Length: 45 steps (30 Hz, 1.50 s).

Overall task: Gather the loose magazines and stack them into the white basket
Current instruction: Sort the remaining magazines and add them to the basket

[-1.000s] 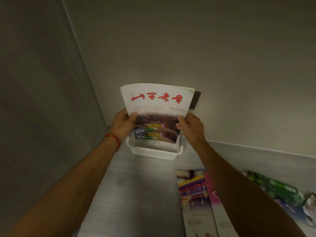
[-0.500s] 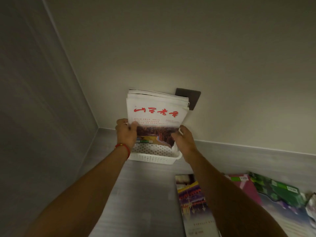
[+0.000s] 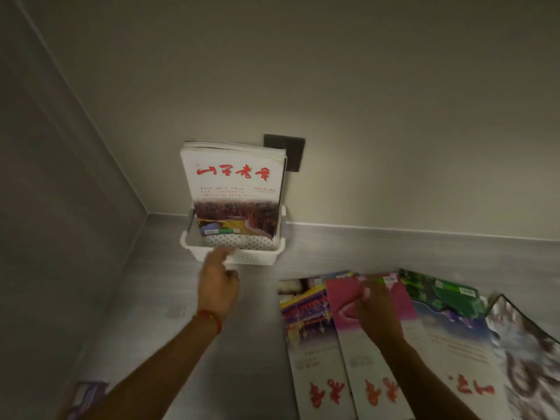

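Loose magazines (image 3: pixel 394 344): lying fanned and overlapping on the grey counter (image 3: pixel 169 298), nearer the camera than the white basket (image 3: pixel 233 253) and off to its right.
Right hand (image 3: pixel 374 310): resting on the pink-topped magazine (image 3: pixel 342 298) in that fan; motion blur is hiding the fingers, so I cannot tell whether they are gripping.
Left hand (image 3: pixel 216 287): hovering just in front of the basket, forefinger pointing out to the rim, other fingers curling in, holding nothing.
Stacked magazines (image 3: pixel 235 192): standing upright in the basket, leaning back towards the wall.
Dark wall plate (image 3: pixel 289 147): sitting behind the stack's top right corner.
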Available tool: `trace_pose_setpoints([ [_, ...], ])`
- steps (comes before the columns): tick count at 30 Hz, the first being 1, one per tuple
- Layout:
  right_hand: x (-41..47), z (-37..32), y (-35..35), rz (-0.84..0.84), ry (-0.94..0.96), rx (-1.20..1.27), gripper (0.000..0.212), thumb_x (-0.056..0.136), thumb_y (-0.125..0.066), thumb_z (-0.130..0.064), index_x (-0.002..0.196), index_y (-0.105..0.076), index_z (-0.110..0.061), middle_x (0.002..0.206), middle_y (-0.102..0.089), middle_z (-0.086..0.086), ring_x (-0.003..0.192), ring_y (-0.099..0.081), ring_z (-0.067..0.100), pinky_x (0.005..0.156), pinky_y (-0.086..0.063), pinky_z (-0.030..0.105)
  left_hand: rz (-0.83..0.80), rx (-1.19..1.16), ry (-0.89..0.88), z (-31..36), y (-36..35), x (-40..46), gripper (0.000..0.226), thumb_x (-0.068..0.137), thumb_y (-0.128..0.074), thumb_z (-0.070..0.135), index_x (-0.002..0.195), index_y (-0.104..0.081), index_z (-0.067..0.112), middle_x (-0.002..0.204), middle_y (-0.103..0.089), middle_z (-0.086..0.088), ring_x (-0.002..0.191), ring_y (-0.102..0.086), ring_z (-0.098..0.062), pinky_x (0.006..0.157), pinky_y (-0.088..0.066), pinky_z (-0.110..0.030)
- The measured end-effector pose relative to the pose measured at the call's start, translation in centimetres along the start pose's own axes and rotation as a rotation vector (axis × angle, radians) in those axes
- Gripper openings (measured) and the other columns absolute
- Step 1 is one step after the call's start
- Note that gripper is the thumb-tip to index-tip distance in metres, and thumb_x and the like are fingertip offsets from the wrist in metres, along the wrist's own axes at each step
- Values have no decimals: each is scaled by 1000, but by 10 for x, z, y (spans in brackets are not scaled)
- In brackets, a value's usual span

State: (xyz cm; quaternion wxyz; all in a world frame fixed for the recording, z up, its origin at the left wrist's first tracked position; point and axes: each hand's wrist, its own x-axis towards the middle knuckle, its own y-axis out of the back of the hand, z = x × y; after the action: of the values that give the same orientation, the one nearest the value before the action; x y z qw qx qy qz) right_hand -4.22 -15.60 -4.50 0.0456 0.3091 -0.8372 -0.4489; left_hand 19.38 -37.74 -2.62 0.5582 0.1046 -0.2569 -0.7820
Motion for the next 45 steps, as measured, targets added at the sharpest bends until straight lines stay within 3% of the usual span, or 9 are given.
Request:
trace_pose_setpoints([
  [5, -43, 94, 17, 34, -211, -356, 71, 90, -57, -43, 148, -20, -26, 157, -20, 12, 144, -17, 36, 114, -19, 60, -548, 126, -178, 16, -83, -125, 48, 80, -54, 2, 125, -61, 18, 133, -55, -1, 130, -45, -14, 117, -27, -21],
  [15, -68, 133, 46, -80, -372, -360, 73, 81, -67, -50, 135, -31, -15, 127, -40, 12, 113, -45, 28, 93, -44, 41, -805, 612, -188, 6, -122, -180, 73, 87, -52, 14, 153, -24, 25, 166, 0, 0, 154, 3, -20, 123, -2, -31],
  [20, -72, 126, 77, -83, -41, 37, 24, 94, -55, -18, 112, -43, -27, 101, -61, 1, 78, -63, 10, 70, -60, 36, -789, 502, -76, 50, -105, -162, 63, 89, -52, 8, 147, -37, 24, 157, -32, -2, 144, -33, -21, 117, -32, -27],
  [26, -40, 61, 176, -281, 547, -319, 23, 92, -59, -34, 115, -62, -33, 101, -69, -9, 90, -67, 13, 74, -49, 18, -266, 453, -613, 164, -107, -130, 59, 88, -49, 36, 145, -42, 21, 154, -37, -13, 143, -33, -31, 118, -29, -46],
  [29, -38, 12, 204, -248, 746, -530, 21, 89, -61, -41, 109, -66, -34, 100, -72, -7, 89, -66, 13, 76, -47, 23, -472, 742, -750, 199, -112, -114, 68, 89, -47, 50, 151, -27, 30, 157, -35, -7, 148, -25, -30, 122, -14, -55],
  [32, -35, -21, 219, -70, 958, -653, 23, 86, -62, -50, 97, -67, -31, 92, -73, -7, 81, -67, 12, 68, -39, 24, -779, 646, -529, 207, -103, -101, 43, 95, -48, 37, 138, -47, 37, 127, -66, -3, 118, -59, -28, 103, -44, -45],
  [35, -23, -26, 223, 99, 973, -333, 45, 82, -66, -55, 120, -59, -34, 116, -68, -8, 97, -64, 12, 79, -44, 24, -685, 295, -350, 198, -85, -99, 24, 99, -51, 30, 119, -64, 28, 113, -73, -1, 104, -67, -22, 89, -53, -38],
  [40, -19, -8, 182, 247, 312, 465, 75, 85, -58, -60, 147, -30, -29, 147, -42, -3, 130, -46, 15, 97, -40, 28, -548, -146, 14, 174, -41, -93, 18, 98, -56, 24, 109, -68, 17, 102, -76, -4, 92, -73, -22, 84, -60, -47],
  [45, -36, -8, 116, -493, 3, 1008, 53, 86, -52, -58, 129, -57, -28, 122, -69, -4, 108, -68, 18, 83, -57, 37, -527, -423, 167, 150, 3, -82, 26, 96, -59, 26, 119, -65, 16, 112, -75, -8, 99, -73, -31, 83, -60, -50],
])
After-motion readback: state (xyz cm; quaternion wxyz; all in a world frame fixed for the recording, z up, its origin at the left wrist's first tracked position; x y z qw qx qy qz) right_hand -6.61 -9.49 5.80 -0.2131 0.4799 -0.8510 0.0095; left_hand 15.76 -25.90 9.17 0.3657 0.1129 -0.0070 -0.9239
